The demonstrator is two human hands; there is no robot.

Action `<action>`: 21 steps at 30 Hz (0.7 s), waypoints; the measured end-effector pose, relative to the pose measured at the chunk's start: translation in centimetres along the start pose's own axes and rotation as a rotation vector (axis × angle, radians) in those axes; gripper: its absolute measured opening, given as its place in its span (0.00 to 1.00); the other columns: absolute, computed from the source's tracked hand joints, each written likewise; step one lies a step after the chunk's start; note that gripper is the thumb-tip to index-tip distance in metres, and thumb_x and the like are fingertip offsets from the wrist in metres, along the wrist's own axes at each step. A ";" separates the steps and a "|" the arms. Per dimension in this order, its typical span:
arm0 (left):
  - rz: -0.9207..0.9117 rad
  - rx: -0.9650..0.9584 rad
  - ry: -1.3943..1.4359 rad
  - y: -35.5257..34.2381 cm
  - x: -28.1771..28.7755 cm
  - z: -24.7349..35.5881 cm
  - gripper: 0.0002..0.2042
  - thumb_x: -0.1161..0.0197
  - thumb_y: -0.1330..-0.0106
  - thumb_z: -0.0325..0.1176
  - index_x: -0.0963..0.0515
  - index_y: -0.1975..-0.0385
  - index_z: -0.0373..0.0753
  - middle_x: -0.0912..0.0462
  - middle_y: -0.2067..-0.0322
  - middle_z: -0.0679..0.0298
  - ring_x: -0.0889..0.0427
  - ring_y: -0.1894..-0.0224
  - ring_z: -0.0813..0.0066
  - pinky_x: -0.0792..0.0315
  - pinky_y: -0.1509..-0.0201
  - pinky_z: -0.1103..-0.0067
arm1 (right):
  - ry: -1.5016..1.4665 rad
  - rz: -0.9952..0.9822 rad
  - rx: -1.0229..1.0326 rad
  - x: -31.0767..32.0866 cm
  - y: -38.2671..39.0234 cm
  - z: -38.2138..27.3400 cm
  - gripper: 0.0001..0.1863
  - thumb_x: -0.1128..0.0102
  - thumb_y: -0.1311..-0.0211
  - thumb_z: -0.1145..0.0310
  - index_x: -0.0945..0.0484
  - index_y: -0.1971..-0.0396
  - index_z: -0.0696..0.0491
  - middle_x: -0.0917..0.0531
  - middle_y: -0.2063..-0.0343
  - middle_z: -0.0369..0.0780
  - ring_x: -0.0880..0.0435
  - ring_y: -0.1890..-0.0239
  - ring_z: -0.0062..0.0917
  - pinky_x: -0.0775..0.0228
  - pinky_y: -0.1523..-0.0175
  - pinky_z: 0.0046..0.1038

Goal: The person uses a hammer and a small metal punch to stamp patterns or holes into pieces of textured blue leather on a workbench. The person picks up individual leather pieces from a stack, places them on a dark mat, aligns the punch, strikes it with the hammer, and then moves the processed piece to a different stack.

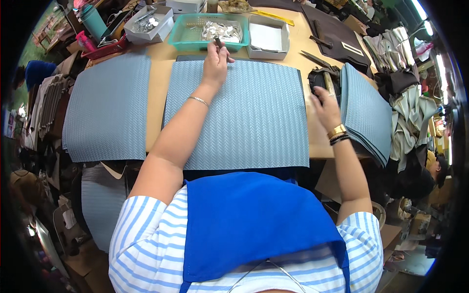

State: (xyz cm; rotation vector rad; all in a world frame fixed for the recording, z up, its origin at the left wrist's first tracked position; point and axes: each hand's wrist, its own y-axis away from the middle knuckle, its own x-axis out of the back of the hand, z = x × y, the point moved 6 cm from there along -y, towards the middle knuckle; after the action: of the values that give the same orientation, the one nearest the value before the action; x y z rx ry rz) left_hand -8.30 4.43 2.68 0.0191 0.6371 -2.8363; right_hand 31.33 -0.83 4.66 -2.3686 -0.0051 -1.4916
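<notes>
A sheet of blue-grey material with a woven herringbone texture (pixel 244 117) lies flat in front of me, over a darker board whose edges show. My left hand (pixel 215 67) is above the sheet's far edge, its fingers closed round a short dark rod-shaped tool (pixel 218 42). Over at the right, my right hand (pixel 326 108) is slightly blurred, with thumb and fingers apart. It is at the near end of a pale-handled tool (pixel 329 83), which rests on a dark round pad (pixel 318 79). I see nothing held in that hand.
Similar textured sheets are stacked at left (pixel 107 107) and right (pixel 364 107). Beyond the work stand a teal basket (pixel 183 45) with small pale pieces, a white box of paper (pixel 268 53) and a box of metal parts (pixel 155 35). A pointed blade (pixel 315 59) lies near dark material (pixel 337 29).
</notes>
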 end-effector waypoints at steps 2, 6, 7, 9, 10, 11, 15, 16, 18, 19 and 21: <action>0.027 0.007 -0.021 0.3 1.3 0.1 0.09 0.53 0.22 0.32 0.36 0.48 0.36 0.25 0.69 0.63 0.17 0.72 0.75 0.21 0.65 0.76 | 0.017 -0.164 -0.097 -2.2 2.3 -6.9 0.30 0.34 0.37 0.50 0.24 0.42 0.55 0.19 0.46 0.49 0.20 0.46 0.43 0.27 0.41 0.38; 0.006 -0.045 0.048 0.2 0.1 0.5 0.10 0.53 0.21 0.33 0.37 0.46 0.38 0.26 0.66 0.64 0.17 0.68 0.74 0.21 0.60 0.79 | 0.054 0.123 -0.032 -3.1 5.3 -7.6 0.26 0.32 0.39 0.53 0.22 0.46 0.54 0.20 0.45 0.50 0.20 0.46 0.46 0.28 0.42 0.42; 0.027 -0.070 0.081 -0.1 0.4 0.0 0.10 0.54 0.20 0.33 0.37 0.45 0.39 0.26 0.65 0.63 0.17 0.67 0.74 0.21 0.58 0.78 | 0.097 0.161 -0.070 -3.1 5.8 -8.0 0.25 0.32 0.39 0.53 0.21 0.48 0.53 0.20 0.45 0.50 0.20 0.46 0.45 0.28 0.43 0.43; 0.059 -0.081 0.160 -0.8 1.4 -0.4 0.10 0.54 0.20 0.33 0.37 0.44 0.41 0.25 0.64 0.63 0.17 0.66 0.72 0.20 0.55 0.76 | 0.128 0.199 -0.076 -2.7 5.8 -8.8 0.23 0.33 0.39 0.54 0.20 0.50 0.54 0.18 0.47 0.48 0.20 0.45 0.42 0.28 0.43 0.44; 0.069 -0.062 0.204 -1.0 1.8 0.0 0.10 0.55 0.20 0.33 0.37 0.44 0.42 0.25 0.64 0.62 0.16 0.65 0.72 0.19 0.55 0.75 | 0.124 0.175 -0.049 -2.3 5.5 -9.4 0.22 0.32 0.39 0.56 0.20 0.50 0.53 0.16 0.50 0.47 0.19 0.47 0.41 0.27 0.44 0.43; 0.076 -0.042 0.243 -1.4 2.3 0.5 0.10 0.55 0.20 0.33 0.37 0.43 0.43 0.25 0.64 0.64 0.16 0.64 0.72 0.19 0.54 0.74 | 0.120 0.152 -0.023 -2.1 5.1 -9.8 0.21 0.31 0.40 0.59 0.20 0.51 0.53 0.15 0.53 0.47 0.18 0.48 0.40 0.26 0.45 0.42; 0.026 0.052 0.200 -2.2 3.7 4.2 0.08 0.50 0.22 0.34 0.32 0.48 0.42 0.33 0.72 0.71 0.33 0.75 0.85 0.29 0.69 0.83 | -0.181 0.154 -0.115 -2.0 4.3 -8.3 0.18 0.31 0.41 0.66 0.21 0.51 0.52 0.13 0.60 0.47 0.14 0.55 0.41 0.23 0.51 0.39; 0.029 0.090 0.097 -2.0 5.6 4.3 0.09 0.47 0.23 0.35 0.29 0.50 0.39 0.28 0.69 0.70 0.28 0.70 0.84 0.29 0.65 0.83 | -0.272 0.155 -0.103 -1.6 3.9 -8.3 0.18 0.31 0.42 0.68 0.21 0.52 0.52 0.13 0.61 0.47 0.14 0.59 0.42 0.22 0.54 0.37; 0.044 -0.057 -0.413 -1.7 9.8 6.8 0.12 0.44 0.24 0.37 0.24 0.52 0.35 0.22 0.63 0.68 0.25 0.65 0.82 0.28 0.61 0.82 | -0.402 0.158 -0.134 0.7 2.1 -7.3 0.17 0.33 0.42 0.71 0.22 0.52 0.52 0.13 0.64 0.48 0.13 0.63 0.43 0.21 0.56 0.34; 0.013 -0.080 -0.428 -1.5 10.9 7.3 0.14 0.43 0.24 0.39 0.22 0.52 0.34 0.20 0.61 0.67 0.24 0.63 0.81 0.28 0.58 0.81 | -0.448 0.231 -0.144 2.1 1.2 -3.4 0.17 0.34 0.42 0.71 0.22 0.52 0.52 0.13 0.65 0.46 0.12 0.63 0.38 0.22 0.55 0.33; 0.034 0.024 -0.638 0.5 18.4 7.1 0.18 0.39 0.27 0.43 0.20 0.51 0.32 0.18 0.59 0.64 0.24 0.60 0.79 0.28 0.53 0.79 | -0.284 0.317 -0.180 9.4 -0.5 0.2 0.16 0.34 0.42 0.70 0.21 0.52 0.51 0.14 0.67 0.43 0.13 0.64 0.33 0.22 0.56 0.33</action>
State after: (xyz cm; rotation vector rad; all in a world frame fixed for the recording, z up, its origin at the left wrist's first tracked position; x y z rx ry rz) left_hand -25.81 -3.13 7.73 -0.8202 0.4437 -2.5850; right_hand 35.62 -1.96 12.96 -2.5549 0.4311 -1.0419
